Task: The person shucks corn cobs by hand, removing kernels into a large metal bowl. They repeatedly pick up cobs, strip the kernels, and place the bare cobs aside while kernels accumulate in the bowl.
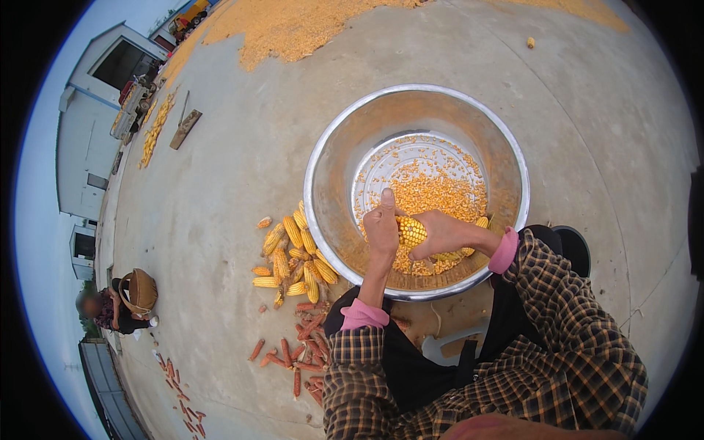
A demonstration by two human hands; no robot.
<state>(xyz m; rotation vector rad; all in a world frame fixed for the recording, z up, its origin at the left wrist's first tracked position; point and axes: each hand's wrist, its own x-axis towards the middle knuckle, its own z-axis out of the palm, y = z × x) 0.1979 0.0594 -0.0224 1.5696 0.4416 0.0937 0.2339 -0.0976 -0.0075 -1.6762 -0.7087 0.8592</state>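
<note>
Both hands are over a large round metal basin point(419, 91) with loose corn kernels point(434, 192) spread across its bottom. My left hand point(381, 223) is closed around one end of a yellow ear of corn point(411, 231), thumb pointing up. Around the other end of the same ear, my right hand point(443, 234) is wrapped from the right. More ears lie in the basin near my right wrist, one of them point(482, 222) partly showing; my right hand and forearm hide part of this area.
Left of the basin lie unshelled ears point(294, 234) and, nearer, bare red cobs point(311, 349). A person point(107, 311) sits at far left beside a wicker basket point(143, 291). A wooden pusher point(186, 129) and spread kernels point(297, 27) lie farther off.
</note>
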